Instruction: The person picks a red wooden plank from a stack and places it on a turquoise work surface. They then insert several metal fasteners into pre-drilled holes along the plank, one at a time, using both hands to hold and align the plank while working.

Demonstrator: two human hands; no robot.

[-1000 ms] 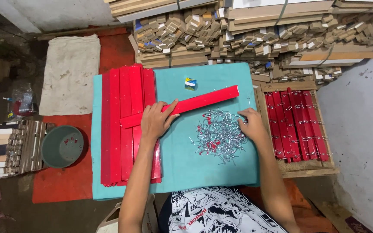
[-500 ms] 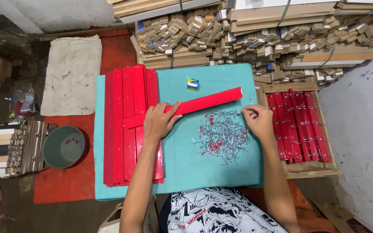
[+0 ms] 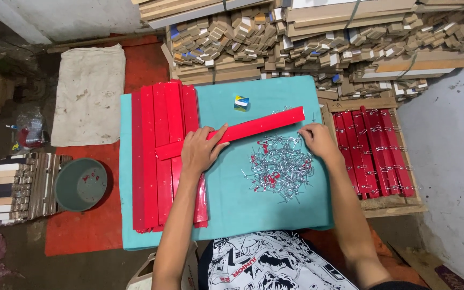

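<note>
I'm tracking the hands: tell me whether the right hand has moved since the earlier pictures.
Yes, slightly. The right hand slid up along the pile of small silver metal clips toward the long red strip's right end on the teal table.

Strip stack on table, left; single strip laid across it; hook pile right of stack; crate beside table, right; bucket on floor, left.

Bare forearms, bare hands, white T-shirt with black-and-red cartoon print
</note>
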